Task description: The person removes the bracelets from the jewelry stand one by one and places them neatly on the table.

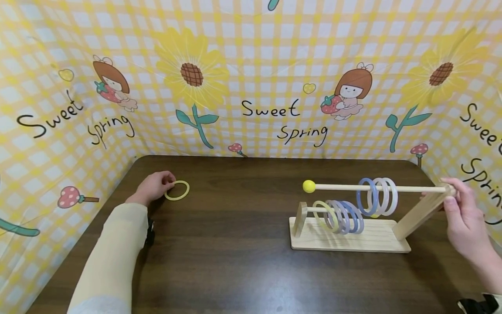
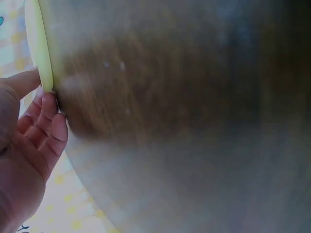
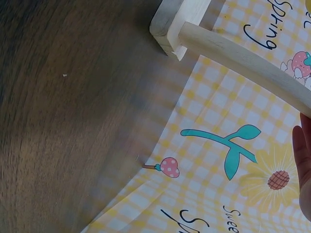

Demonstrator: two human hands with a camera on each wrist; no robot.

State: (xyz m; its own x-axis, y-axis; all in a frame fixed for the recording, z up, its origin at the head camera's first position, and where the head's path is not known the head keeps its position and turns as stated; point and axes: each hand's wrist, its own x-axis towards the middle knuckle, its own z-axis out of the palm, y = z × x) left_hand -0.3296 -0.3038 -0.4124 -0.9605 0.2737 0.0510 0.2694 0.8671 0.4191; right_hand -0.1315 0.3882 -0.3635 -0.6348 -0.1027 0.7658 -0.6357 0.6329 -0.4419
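Far over on the table's left side, my left hand (image 1: pixel 154 187) pinches a yellow ring (image 1: pixel 188 190) between thumb and fingertips. The left wrist view has that ring (image 2: pixel 43 48) edge-on, its end between the thumb and index finger. My right hand (image 1: pixel 466 220) grips the top of the slanted wooden post (image 1: pixel 419 216) of a ring stand. From that post a long rod (image 1: pixel 337 187) runs left to a yellow ball (image 1: pixel 309 186). A blue ring (image 1: pixel 358 198) and several whitish rings hang on it. In the right wrist view only a few fingers (image 3: pixel 302 150) show beside the post.
Below, a short rod (image 1: pixel 313 209) on a small upright (image 1: pixel 300 219) carries a yellow ring (image 1: pixel 334 222) and several purple and blue rings. The stand's flat base (image 1: pixel 376 242) lies on the dark wooden table (image 1: pixel 227 244). A yellow checked cloth (image 1: pixel 270 56) rises behind and at both sides.
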